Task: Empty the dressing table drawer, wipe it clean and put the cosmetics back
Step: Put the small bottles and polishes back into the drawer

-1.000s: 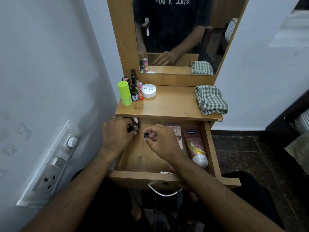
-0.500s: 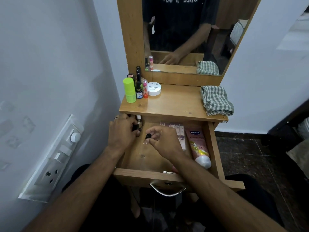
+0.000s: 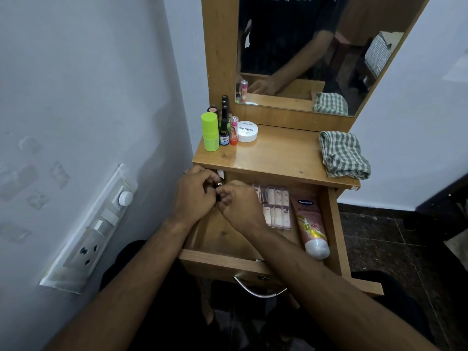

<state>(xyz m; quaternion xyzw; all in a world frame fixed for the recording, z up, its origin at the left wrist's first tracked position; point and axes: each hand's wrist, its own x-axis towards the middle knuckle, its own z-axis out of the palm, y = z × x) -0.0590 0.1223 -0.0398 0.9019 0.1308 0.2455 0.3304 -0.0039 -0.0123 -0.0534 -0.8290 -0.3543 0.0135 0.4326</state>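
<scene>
Hands met at far-left drawer (image 3: 334, 224) corner: left hand (image 3: 192, 196) and right hand (image 3: 240, 206) both pinching small dark items; remaining pink tube (image 3: 309, 225) lying right, lengthwise near-to-far.

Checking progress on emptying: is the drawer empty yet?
Not empty. The drawer is pulled open and holds a Vaseline tube and a nail pack.

A single head-worn wide-angle camera looks forward and steeply down from close above an open drawer (image 3: 258, 264), facing the tabletop (image 3: 278, 155) and mirror (image 3: 304, 46) beyond.
</scene>
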